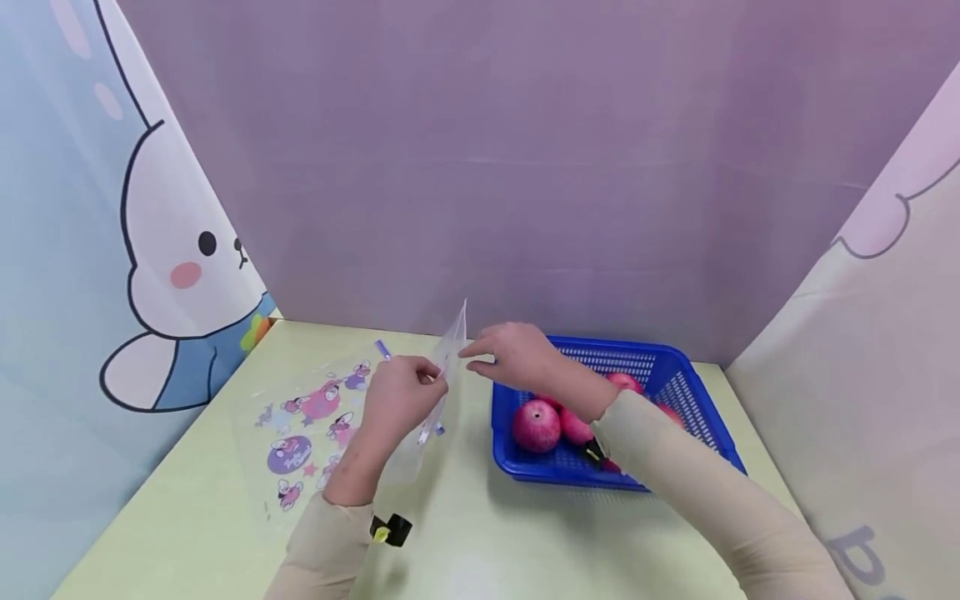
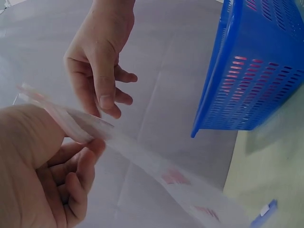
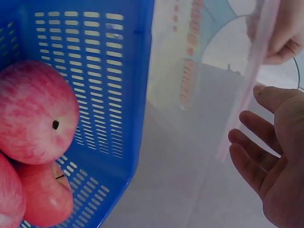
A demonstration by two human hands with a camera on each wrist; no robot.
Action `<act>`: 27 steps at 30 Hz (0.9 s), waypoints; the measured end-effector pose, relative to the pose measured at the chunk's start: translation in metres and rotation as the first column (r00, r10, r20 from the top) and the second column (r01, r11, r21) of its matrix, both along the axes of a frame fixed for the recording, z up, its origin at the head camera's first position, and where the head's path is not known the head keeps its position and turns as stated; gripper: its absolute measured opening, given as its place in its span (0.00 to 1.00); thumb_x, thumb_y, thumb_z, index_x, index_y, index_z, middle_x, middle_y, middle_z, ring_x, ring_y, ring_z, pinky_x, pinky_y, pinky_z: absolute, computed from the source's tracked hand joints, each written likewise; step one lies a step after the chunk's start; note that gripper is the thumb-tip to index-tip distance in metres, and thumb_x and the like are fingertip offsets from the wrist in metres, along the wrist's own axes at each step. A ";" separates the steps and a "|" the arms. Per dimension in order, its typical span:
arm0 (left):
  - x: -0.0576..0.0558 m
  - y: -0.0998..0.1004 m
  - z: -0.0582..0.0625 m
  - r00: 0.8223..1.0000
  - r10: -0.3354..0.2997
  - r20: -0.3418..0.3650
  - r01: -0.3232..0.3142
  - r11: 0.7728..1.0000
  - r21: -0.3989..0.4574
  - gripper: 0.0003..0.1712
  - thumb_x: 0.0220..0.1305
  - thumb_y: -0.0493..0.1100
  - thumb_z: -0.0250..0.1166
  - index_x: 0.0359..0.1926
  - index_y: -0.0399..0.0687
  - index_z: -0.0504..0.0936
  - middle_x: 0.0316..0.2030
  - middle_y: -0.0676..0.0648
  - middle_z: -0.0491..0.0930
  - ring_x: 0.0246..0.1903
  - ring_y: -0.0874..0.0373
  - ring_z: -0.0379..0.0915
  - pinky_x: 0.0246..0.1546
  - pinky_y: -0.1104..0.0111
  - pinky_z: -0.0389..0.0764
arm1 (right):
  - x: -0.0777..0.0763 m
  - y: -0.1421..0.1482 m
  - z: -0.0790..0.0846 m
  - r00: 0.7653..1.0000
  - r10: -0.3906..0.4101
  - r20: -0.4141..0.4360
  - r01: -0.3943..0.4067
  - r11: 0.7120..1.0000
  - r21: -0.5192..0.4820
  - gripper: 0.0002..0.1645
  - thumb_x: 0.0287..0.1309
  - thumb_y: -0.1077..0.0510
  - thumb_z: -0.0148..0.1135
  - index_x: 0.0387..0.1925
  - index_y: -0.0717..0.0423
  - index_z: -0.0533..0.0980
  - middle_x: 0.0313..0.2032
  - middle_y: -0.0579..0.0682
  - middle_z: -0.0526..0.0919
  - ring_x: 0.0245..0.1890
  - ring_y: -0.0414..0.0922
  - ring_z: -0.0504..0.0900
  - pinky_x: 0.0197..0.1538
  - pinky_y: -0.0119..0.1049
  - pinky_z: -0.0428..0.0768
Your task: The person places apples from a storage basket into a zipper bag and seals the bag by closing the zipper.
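My left hand (image 1: 405, 392) pinches the edge of a clear plastic zip bag (image 1: 450, 342) between thumb and fingers, holding it upright over the table. In the left wrist view, the bag (image 2: 142, 159) runs out from the left hand's fingertips as a thin sheet. My right hand (image 1: 513, 354) reaches in from the right, its fingertips close to the bag's top edge. Seen from the right wrist, the right hand (image 3: 280, 142) has its thumb and loosely bent fingers apart beside the bag's edge strip.
A blue plastic basket (image 1: 517, 475) with several red apples (image 1: 537, 426) stands right of the bag, under the right forearm. Clear bags printed with pink and purple cartoon figures (image 1: 322, 400) lie on the pale yellow table (image 1: 172, 517) at left. A purple-grey backdrop (image 1: 480, 167) rises behind.
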State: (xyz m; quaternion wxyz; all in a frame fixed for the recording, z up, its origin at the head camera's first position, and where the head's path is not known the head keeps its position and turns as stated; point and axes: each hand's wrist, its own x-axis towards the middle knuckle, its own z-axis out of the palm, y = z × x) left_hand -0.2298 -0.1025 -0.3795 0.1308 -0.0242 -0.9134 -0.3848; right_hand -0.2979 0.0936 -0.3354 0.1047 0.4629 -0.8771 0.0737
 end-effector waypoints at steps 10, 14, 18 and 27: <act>-0.001 0.003 -0.005 0.999 -0.027 -0.038 0.029 0.998 0.055 0.05 0.57 0.42 0.66 0.28 0.46 0.86 0.20 0.53 0.79 0.17 0.59 0.71 0.20 0.66 0.75 | 0.000 0.000 -0.015 0.994 0.050 -0.098 -0.054 0.998 -0.038 0.09 0.58 0.51 0.68 0.41 0.43 0.86 0.37 0.40 0.86 0.34 0.36 0.82 0.35 0.32 0.81; -0.003 0.004 -0.010 0.997 0.035 -0.069 -0.028 0.995 0.099 0.06 0.58 0.44 0.66 0.30 0.47 0.86 0.29 0.49 0.84 0.21 0.59 0.78 0.22 0.67 0.78 | 0.000 0.002 -0.019 0.995 0.044 -0.094 -0.052 0.995 -0.081 0.07 0.58 0.52 0.69 0.38 0.45 0.87 0.34 0.40 0.85 0.32 0.37 0.82 0.34 0.32 0.80; -0.006 0.003 -0.012 0.987 0.134 -0.089 -0.115 0.974 0.197 0.07 0.58 0.45 0.65 0.30 0.47 0.84 0.46 0.48 0.84 0.32 0.57 0.83 0.27 0.66 0.81 | -0.002 0.006 -0.023 0.998 0.010 -0.064 -0.020 0.989 -0.144 0.06 0.58 0.53 0.69 0.37 0.46 0.87 0.33 0.40 0.84 0.31 0.37 0.81 0.34 0.31 0.78; -0.010 -0.001 -0.011 0.990 0.111 -0.092 -0.053 0.873 0.484 0.07 0.64 0.41 0.62 0.35 0.41 0.80 0.38 0.43 0.83 0.33 0.53 0.78 0.29 0.69 0.80 | -0.001 0.017 -0.031 0.999 -0.040 -0.001 0.038 0.959 -0.281 0.04 0.55 0.55 0.71 0.34 0.48 0.87 0.33 0.42 0.86 0.32 0.39 0.82 0.38 0.34 0.80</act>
